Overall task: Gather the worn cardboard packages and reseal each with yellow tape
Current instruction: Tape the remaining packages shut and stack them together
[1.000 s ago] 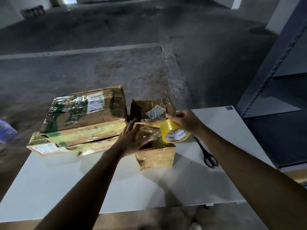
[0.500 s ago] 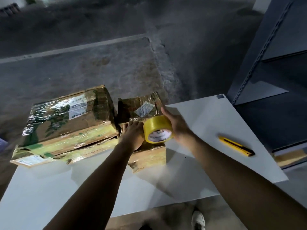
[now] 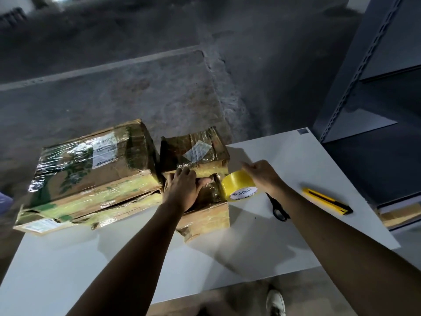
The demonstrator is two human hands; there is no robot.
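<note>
While the left hand (image 3: 182,190) presses flat on the worn brown cardboard box (image 3: 206,216), the right hand (image 3: 264,176) grips the yellow tape roll (image 3: 238,187) alongside; slack tension may wrinkle the strip.

A white table (image 3: 118,258) holds everything. On its left side lies a flat box (image 3: 45,224), worn and shiny with old tape, and it seems to stick out past the table's far edge. A bigger box (image 3: 91,169) sits on top of that one. Just beside them, near the middle, is a small box (image 3: 205,216). A second small box (image 3: 196,151) is right behind it, maybe resting partly on it. On the right side lie black scissors (image 3: 279,210) and a yellow knife (image 3: 325,200), near each other but not touching.
</note>
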